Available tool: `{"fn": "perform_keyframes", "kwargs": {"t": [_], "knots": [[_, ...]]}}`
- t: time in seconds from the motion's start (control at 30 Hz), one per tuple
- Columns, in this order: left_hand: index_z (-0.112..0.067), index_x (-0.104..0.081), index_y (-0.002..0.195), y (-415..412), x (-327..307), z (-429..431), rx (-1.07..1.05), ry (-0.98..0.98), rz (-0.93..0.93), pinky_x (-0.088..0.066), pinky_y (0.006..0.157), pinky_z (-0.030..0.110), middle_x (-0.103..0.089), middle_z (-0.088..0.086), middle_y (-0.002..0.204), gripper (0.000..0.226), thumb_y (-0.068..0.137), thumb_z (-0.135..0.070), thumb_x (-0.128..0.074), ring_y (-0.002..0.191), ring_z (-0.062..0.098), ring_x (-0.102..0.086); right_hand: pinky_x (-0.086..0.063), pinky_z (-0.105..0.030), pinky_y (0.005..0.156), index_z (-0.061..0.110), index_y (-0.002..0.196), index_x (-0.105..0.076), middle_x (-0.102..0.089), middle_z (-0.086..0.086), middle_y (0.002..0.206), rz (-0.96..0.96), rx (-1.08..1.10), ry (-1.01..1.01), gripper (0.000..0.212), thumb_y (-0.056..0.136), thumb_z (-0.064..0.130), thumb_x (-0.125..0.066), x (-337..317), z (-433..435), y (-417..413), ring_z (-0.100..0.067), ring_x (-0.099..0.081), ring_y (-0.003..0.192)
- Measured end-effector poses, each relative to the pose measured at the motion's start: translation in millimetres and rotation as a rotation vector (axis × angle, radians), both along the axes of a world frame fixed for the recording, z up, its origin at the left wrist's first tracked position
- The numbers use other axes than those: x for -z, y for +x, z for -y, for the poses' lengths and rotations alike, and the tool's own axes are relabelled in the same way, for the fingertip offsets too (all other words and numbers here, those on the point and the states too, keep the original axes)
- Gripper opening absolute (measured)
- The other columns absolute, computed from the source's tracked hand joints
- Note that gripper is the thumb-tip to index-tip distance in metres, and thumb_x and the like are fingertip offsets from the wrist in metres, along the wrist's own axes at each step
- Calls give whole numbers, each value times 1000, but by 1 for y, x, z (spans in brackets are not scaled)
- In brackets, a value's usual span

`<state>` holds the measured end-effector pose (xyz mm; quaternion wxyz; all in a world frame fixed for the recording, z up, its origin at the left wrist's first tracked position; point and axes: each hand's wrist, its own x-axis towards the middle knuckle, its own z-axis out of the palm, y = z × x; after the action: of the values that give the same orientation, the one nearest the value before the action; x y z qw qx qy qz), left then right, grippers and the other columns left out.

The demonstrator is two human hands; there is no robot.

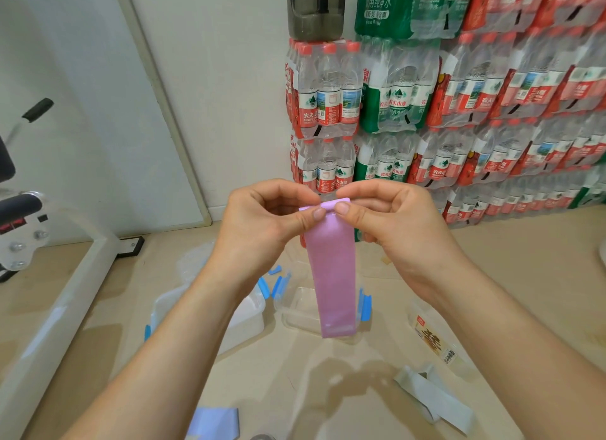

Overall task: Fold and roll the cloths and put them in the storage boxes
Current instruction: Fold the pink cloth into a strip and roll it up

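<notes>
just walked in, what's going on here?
A person holds a pink cloth strip in the air. The left hand and right hand both pinch its top end, which curls over like the start of a roll; the rest hangs straight down. Clear storage boxes with blue clips sit on the floor below. A grey cloth and a blue cloth lie nearer.

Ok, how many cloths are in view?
3: pink cloth pinched by left hand and right hand; grey cloth on the floor, lower right; pale blue cloth cut off at bottom edge. Others may be hidden.
</notes>
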<state>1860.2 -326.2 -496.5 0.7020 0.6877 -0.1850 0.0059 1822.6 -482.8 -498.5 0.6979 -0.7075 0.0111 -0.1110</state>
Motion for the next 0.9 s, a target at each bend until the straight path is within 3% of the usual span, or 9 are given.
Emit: {"fn": "perform_keyframes", "kwargs": {"t": [0.27,0.4,0.5,0.6,0.8,0.9], "knots": [[-14,-69,77,-1,1,0,73,56,41,-55,61,27,-69,-4,70,31,71,17,-70,69,16,-62,-48,-19,56,14,95,-63,-77,-3,83,-41,-40,108,16,82,7,-70,0,0,0,-10,-66,74],[-18,-70,82,-1,-1,-3,124,97,57,-54,62,22,-67,-8,70,39,69,18,-70,70,10,-60,-48,-23,57,16,90,-63,-75,-2,77,-32,-73,135,15,82,4,-68,1,1,1,-15,-63,73],[-28,-72,97,1,-5,-12,282,167,51,-52,68,20,-65,-11,84,54,62,13,-76,81,8,-56,-47,-22,58,11,98,-62,-72,-8,78,-42,-136,192,19,82,2,-67,0,7,2,-17,-61,71],[-29,-69,110,0,-14,-20,419,210,54,-53,71,24,-66,-15,102,61,60,5,-76,90,8,-55,-47,-22,59,5,112,-57,-69,-15,84,-83,-248,257,37,77,2,-67,-2,12,1,-25,-63,81],[-25,-71,104,-6,-18,-17,456,327,75,-54,80,41,-66,4,114,51,59,-2,-78,98,27,-58,-49,-26,65,12,108,-57,-72,-8,80,-88,-372,209,43,69,2,-71,-2,14,1,-16,-66,70],[-25,-72,102,-6,-18,-19,469,321,64,-55,76,37,-67,8,109,51,56,-3,-81,91,22,-58,-47,-29,67,10,110,-57,-71,-8,79,-99,-382,201,41,70,5,-68,-1,14,1,-18,-63,69]]}}
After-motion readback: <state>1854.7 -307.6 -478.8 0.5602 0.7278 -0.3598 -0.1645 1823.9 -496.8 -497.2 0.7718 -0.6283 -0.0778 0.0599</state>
